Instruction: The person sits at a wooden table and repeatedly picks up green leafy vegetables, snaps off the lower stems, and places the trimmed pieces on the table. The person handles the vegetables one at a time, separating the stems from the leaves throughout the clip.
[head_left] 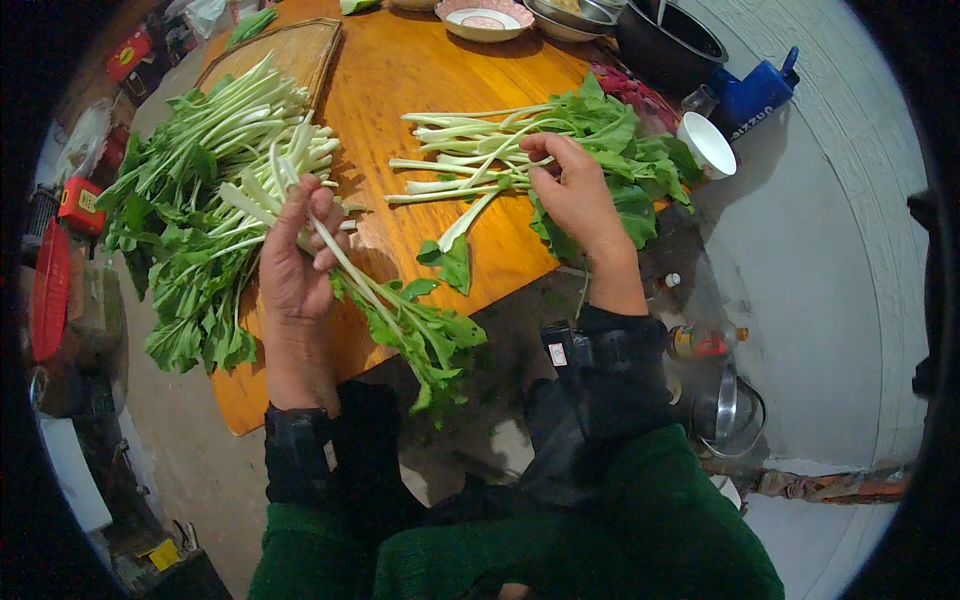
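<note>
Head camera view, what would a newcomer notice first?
A big heap of green leafy vegetables with pale stalks lies on the left of the orange wooden table, a smaller heap on the right. Beside the big heap, the bare left hand holds pale, leafy green stalks; the bare right hand is over the smaller heap.

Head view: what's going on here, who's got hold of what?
A person at a wooden table is handling leafy greens with bare hands. The left hand holds some leafy stalks, their leaves hanging toward the table's near edge. The right hand is over the right-hand pile; whether it grips a stem is unclear. A larger pile lies on the left.
</note>
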